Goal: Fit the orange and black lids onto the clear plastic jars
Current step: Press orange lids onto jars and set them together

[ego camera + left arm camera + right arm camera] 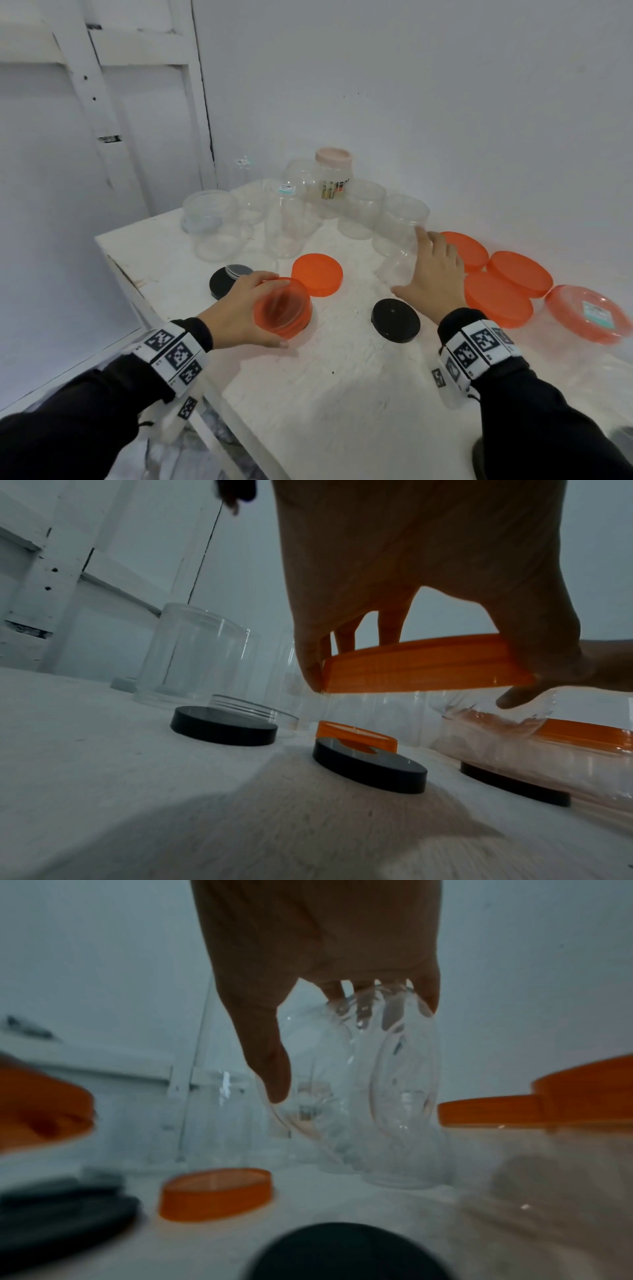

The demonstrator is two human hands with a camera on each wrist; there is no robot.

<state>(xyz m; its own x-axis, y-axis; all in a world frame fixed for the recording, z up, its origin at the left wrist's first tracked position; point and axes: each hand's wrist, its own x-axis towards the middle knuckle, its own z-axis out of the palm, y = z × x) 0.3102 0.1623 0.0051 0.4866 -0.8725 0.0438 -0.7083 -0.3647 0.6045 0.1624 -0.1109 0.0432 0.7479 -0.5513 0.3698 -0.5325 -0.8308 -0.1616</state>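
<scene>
My left hand (278,309) grips an orange lid (291,317), tilted, a little above the white table (342,394); in the left wrist view the fingers and thumb clasp the orange lid's (424,664) rim. My right hand (407,262) holds a clear jar (394,272) from above, thumb on one side, fingers over the far side; the clear jar (377,1085) leans. Another orange lid (317,274) lies between my hands. One black lid (395,320) lies near my right wrist, and another black lid (222,282) lies beyond my left hand.
Several open clear jars (284,219) stand in a row at the back, one with a pink lid (334,157). Three orange lids (496,298) lie at the right, beside a lidded jar (589,315). The table's left edge (120,267) drops off close to my left hand.
</scene>
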